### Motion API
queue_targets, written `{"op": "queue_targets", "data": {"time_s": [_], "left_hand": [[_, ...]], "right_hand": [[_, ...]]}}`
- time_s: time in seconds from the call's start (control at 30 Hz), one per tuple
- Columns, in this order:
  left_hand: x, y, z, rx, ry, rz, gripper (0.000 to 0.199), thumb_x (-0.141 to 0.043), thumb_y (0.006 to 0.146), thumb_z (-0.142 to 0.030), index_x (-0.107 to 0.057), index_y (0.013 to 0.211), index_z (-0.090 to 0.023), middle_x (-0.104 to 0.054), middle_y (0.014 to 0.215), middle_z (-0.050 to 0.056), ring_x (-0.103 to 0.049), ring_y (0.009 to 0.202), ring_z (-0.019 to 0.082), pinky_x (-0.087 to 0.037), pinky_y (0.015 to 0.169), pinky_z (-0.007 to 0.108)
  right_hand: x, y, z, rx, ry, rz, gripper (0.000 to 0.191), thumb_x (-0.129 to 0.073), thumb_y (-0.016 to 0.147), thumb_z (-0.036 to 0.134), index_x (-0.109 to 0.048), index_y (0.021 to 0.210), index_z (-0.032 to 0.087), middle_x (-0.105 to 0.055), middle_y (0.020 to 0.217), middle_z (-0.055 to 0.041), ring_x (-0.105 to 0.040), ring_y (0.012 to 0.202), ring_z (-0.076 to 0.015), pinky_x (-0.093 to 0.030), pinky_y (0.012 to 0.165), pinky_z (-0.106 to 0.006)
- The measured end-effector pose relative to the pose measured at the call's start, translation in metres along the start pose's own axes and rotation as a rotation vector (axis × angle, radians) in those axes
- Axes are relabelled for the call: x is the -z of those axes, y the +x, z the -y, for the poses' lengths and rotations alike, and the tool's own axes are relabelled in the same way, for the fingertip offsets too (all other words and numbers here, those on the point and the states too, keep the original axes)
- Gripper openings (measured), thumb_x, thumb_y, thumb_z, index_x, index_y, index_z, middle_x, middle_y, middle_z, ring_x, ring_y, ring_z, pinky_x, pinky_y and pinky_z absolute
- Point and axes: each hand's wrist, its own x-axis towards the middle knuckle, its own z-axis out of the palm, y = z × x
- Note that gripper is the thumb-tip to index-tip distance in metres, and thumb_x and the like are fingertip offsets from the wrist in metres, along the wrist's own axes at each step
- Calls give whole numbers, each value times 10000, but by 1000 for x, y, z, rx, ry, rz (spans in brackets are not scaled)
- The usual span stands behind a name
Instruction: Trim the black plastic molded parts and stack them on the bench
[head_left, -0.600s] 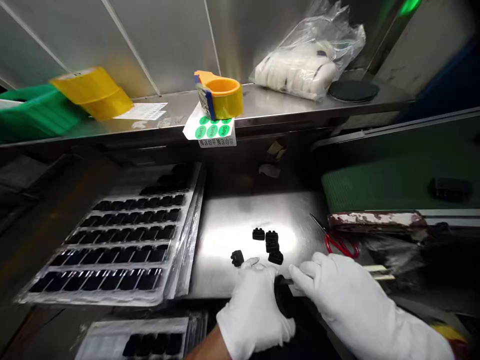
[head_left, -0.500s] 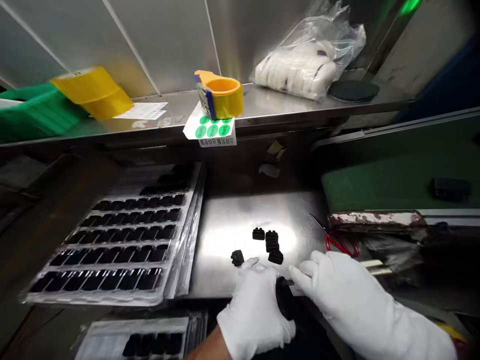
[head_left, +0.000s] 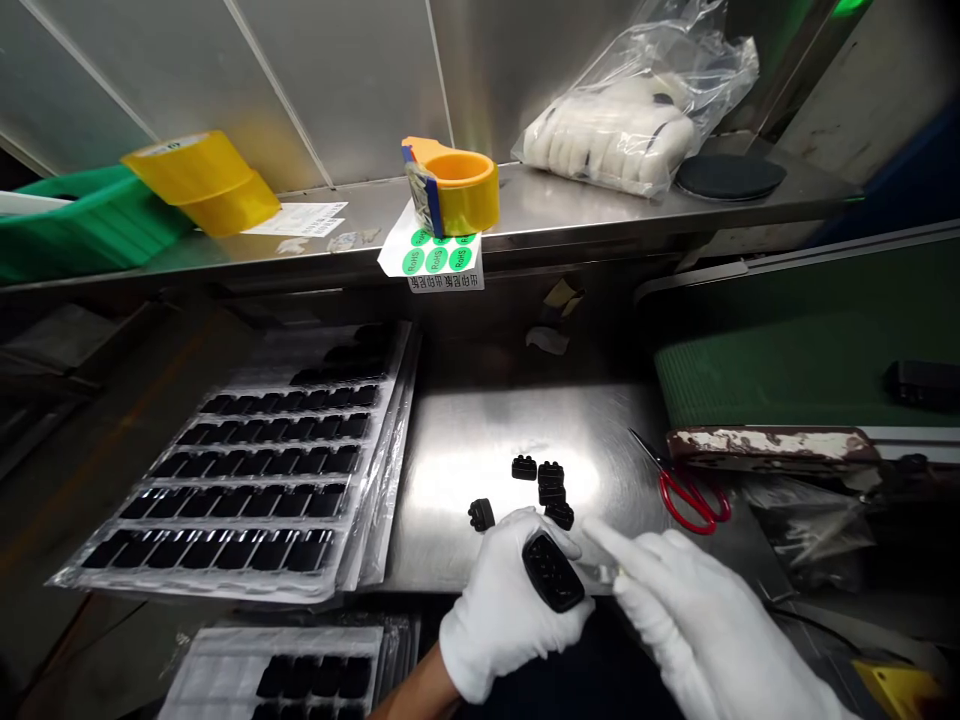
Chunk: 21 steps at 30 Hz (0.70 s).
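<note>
My left hand [head_left: 499,600], in a white glove, is closed around an oblong black plastic part [head_left: 553,572]. The part's recessed face, with small raised details, is turned up toward me. To its right, my gloved right hand [head_left: 675,590] is apart from the part. Its forefinger is stretched out and the thumb stands away from it; a pale blur between them is too smeared to name. Just beyond my left hand, several small black knobbed pieces [head_left: 551,485] lie on the steel bench [head_left: 442,440], with one such piece [head_left: 481,515] off to the left.
Stacked clear trays of black parts [head_left: 330,590] stand left, another tray [head_left: 217,670] below. Red-handled scissors [head_left: 694,500] lie right, beside a green conveyor belt [head_left: 810,340]. The shelf [head_left: 352,240] holds a tape dispenser [head_left: 469,195], yellow tape rolls [head_left: 202,185] and bagged white items [head_left: 611,140].
In my left hand the black part has tipped so that its recessed face shows. My right hand has drawn back from it, its forefinger straightening. The whole view has shifted slightly.
</note>
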Motion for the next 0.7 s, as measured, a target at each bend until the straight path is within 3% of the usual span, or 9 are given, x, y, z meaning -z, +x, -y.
{"op": "queue_targets", "data": {"time_s": [0.07,0.13,0.23,0.37,0.57,0.7], "left_hand": [[-3,0,6,-51,-40,2,241,-709,620,-178,-573,814,-220,-640,810,17,-610,699,184,-522,654,319],[-6,1,10,-87,-31,-27,260,-707,589,-152,-561,793,-218,-620,820,15,-600,728,189,-516,670,329],[-9,4,12,-209,49,-97,272,-701,569,-133,-549,779,-217,-631,836,7,-613,808,201,-503,832,380],[-13,6,12,-338,150,-145,258,-672,579,-128,-550,787,-220,-651,822,-13,-628,829,194,-400,1021,457],[-15,5,13,-394,171,-164,210,-659,613,-146,-490,709,-224,-651,803,-3,-629,855,203,-422,958,455],[-16,5,13,-382,162,-162,192,-665,612,-163,-514,716,-222,-641,784,-1,-636,864,207,-369,1028,476]], "right_hand": [[-11,-5,6,66,-53,38,367,-417,970,305,-532,1316,266,-655,727,14,-646,632,-161,-524,515,-268],[-19,-7,11,126,-142,-6,367,-429,959,283,-554,1297,213,-593,638,23,-604,524,-151,-453,441,-287],[-21,-6,16,141,-250,-75,334,-458,931,241,-604,1217,151,-559,591,31,-575,451,-147,-378,398,-333],[-16,-1,20,150,-299,-98,297,-604,790,165,-669,1077,126,-560,551,34,-554,409,-160,-334,373,-353],[-14,2,22,145,-340,-100,359,-718,680,168,-690,1037,139,-577,544,43,-557,409,-168,-338,385,-361],[-11,1,21,134,-324,-85,367,-695,674,149,-697,1040,149,-582,534,48,-558,405,-160,-328,385,-361]]}}
